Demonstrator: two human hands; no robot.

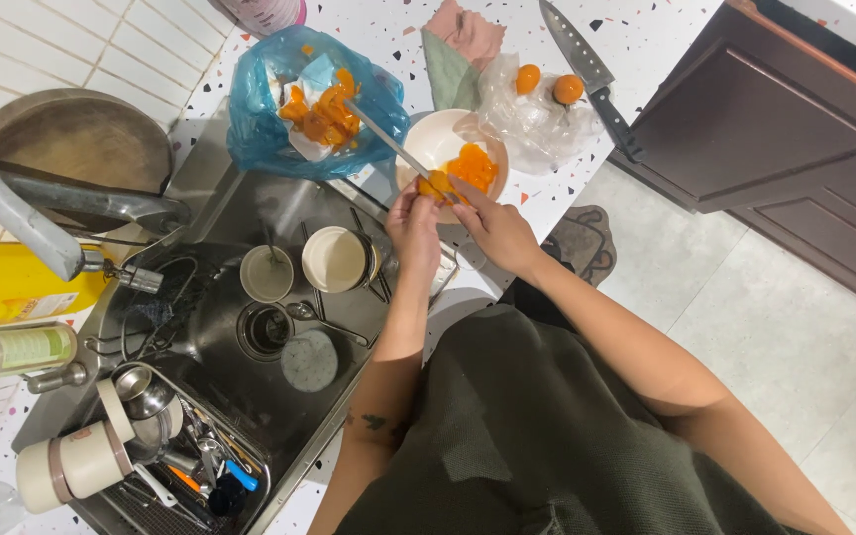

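Both hands meet over a white bowl (435, 142) of orange fruit pieces. The left hand (414, 226) pinches an orange piece (435, 185); the right hand (495, 228) grips a knife (388, 142), fingers clamped on it.

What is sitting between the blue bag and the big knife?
In the head view, a pink and green cloth and a clear plastic bag holding two orange fruits lie between the blue bag and the knife.
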